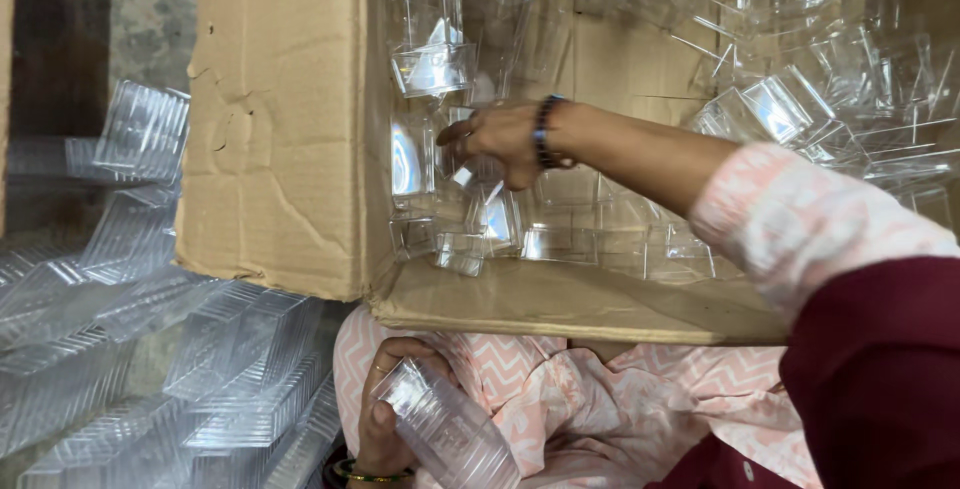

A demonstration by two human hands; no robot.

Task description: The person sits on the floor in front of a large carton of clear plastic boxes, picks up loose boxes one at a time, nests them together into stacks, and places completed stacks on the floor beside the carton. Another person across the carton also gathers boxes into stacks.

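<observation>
While the cardboard box [290, 129] is lying tipped on its side above the person's lap, with its open mouth facing the camera, the right hand [497, 141] is reaching from the right into that opening, the arm crossing the picture at a slight slope. The fingers [462, 135] are curling narrowly around one of the small clear plastic cups [478, 174] heaped inside; whether they are already gripping it or only touching it cannot be told, because the clear plastic is blurring into the pile around it. That cup is sitting just below and left of the palm, among others leaning every way against the box's left wall. Nearer, below the box's lower flap, the left hand [385, 419] is closing around a nested stack of cups [450, 434], whose long axis is running from upper left down to lower right across the lap of pink patterned cloth [580, 399]. The stack's open upper end is pointing up toward the box, so the cup at the right hand is lying almost straight above and slightly right of it, well apart, with the flap between them. The right hand is the nearer one to the loose cups. To the left, ribbed clear trays [150, 349] are lying piled.
</observation>
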